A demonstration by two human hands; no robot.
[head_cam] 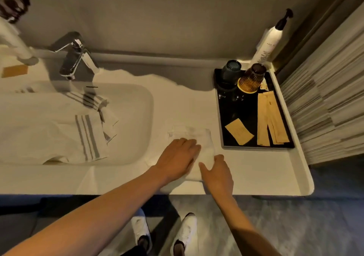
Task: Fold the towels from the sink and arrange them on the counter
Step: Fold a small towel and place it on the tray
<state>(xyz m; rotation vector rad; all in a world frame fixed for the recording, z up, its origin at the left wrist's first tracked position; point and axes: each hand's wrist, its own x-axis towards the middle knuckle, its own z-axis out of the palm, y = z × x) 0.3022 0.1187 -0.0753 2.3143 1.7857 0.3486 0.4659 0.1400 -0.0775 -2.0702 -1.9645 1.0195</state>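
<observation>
Small white folded towel (194,145) sits on the white bench (256,173) near its front edge, between the sink basin (137,106) and the black rectangular tray (222,117), bare bench to its right. Left hand (177,158) lies flat on it, fingers together; right hand (217,174) touches its front corner, thumb spread. White grey-striped towels (59,129) fill the sink.

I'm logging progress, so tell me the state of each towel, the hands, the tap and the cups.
Small white towel: on counter, partly folded.
Striped towel: unfolded, in sink.
Left hand: flat on small towel.
Right hand: open, touching it.
Tap: no water visible.
Cups: upside down on tray.
</observation>
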